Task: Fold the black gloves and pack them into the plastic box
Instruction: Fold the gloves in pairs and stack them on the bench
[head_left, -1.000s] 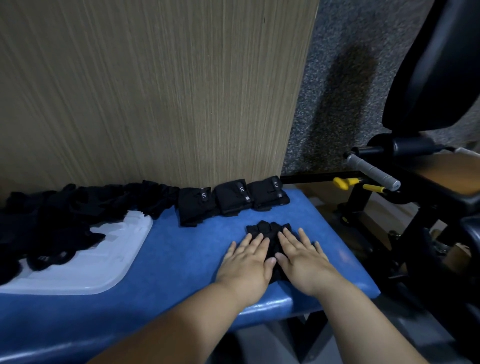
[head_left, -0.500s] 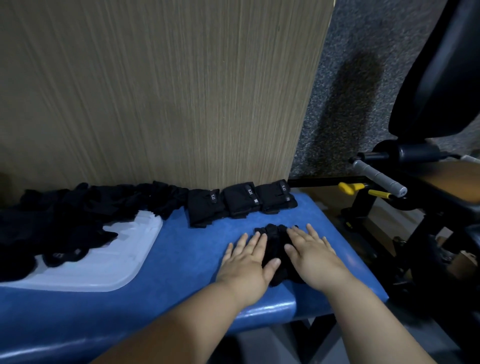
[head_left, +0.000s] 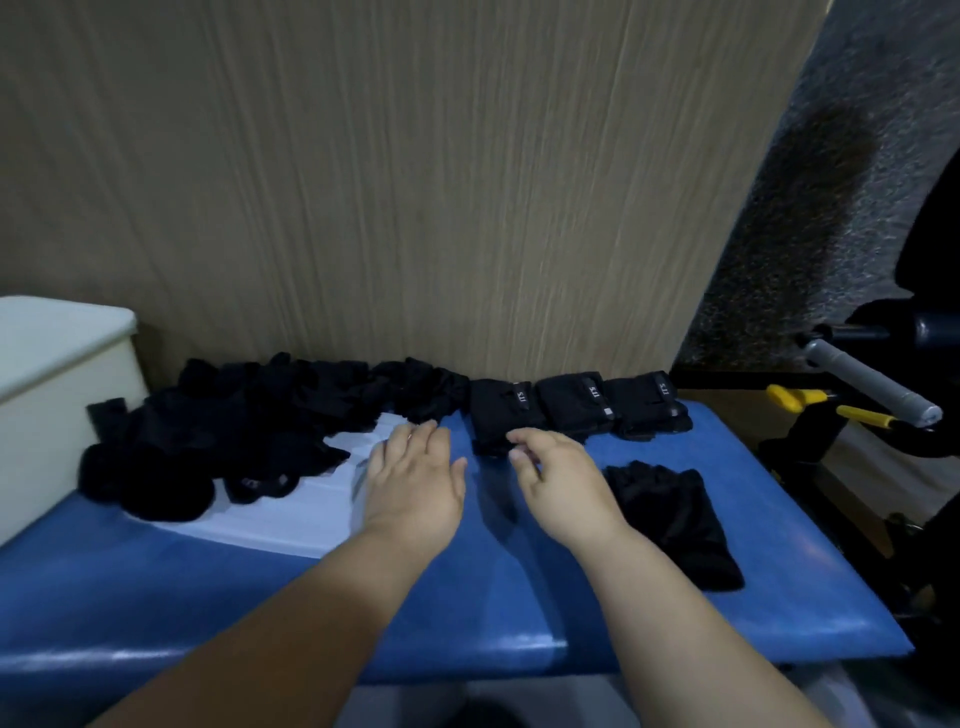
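Observation:
A flattened black glove (head_left: 675, 519) lies alone on the blue padded bench (head_left: 493, 613), to the right of both hands. Three folded black gloves (head_left: 576, 408) stand in a row against the wooden panel. A heap of loose black gloves (head_left: 249, 421) covers a white plastic lid (head_left: 306, 504) at the left. The white plastic box (head_left: 57, 384) stands at the far left. My left hand (head_left: 415, 483) hovers flat over the lid's right edge, fingers straight. My right hand (head_left: 561, 483) reaches toward the leftmost folded glove with loosely curled fingers, holding nothing.
A wooden panel (head_left: 415, 182) rises behind the bench. Black exercise equipment with a grey grip (head_left: 867, 379) and yellow levers (head_left: 831, 410) stands at the right, beyond the bench's edge. Grey carpet-like wall shows at the upper right.
Both hands lifted off the flattened glove and moved left and forward toward the heap and the folded row. The glove stays on the bench. The view swung left, bringing the white box in.

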